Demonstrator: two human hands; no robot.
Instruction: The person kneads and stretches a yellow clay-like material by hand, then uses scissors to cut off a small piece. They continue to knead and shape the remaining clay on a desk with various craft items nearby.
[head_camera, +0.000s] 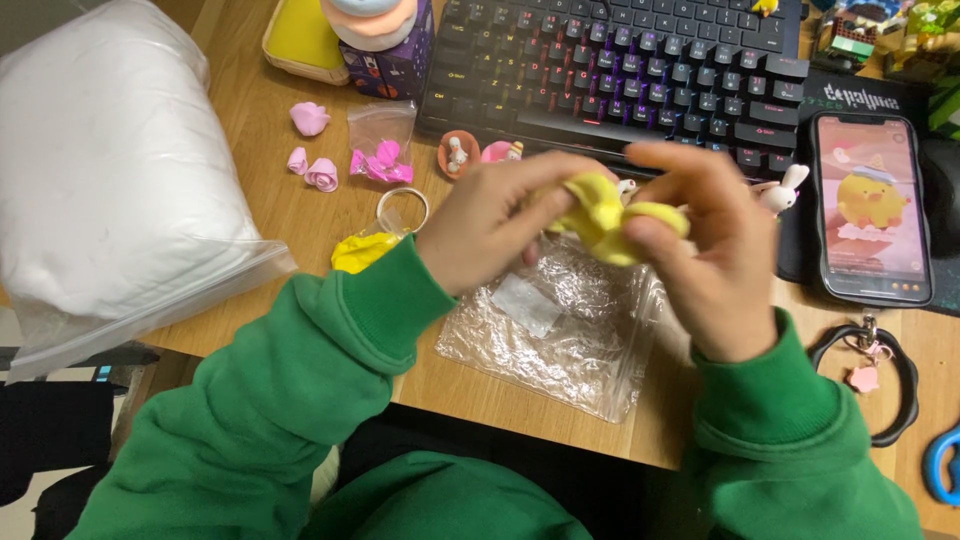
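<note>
Both my hands, in green sleeves, hold one lump of yellow clay (603, 215) above the desk. My left hand (495, 220) pinches its left end and my right hand (705, 260) grips its right end, so the clay is stretched between them. Below the hands lies a crumpled clear plastic bag (560, 330). Another yellow clay lump (362, 250) in a small bag sits by my left sleeve.
A big zip bag of white clay (110, 170) fills the left. Pink clay roses (310, 120), a small bag of pink pieces (382, 150), tiny figurines (460, 155), a black keyboard (620, 70), a phone showing a yellow chick (870, 210) and a rabbit figure (785, 190) lie around.
</note>
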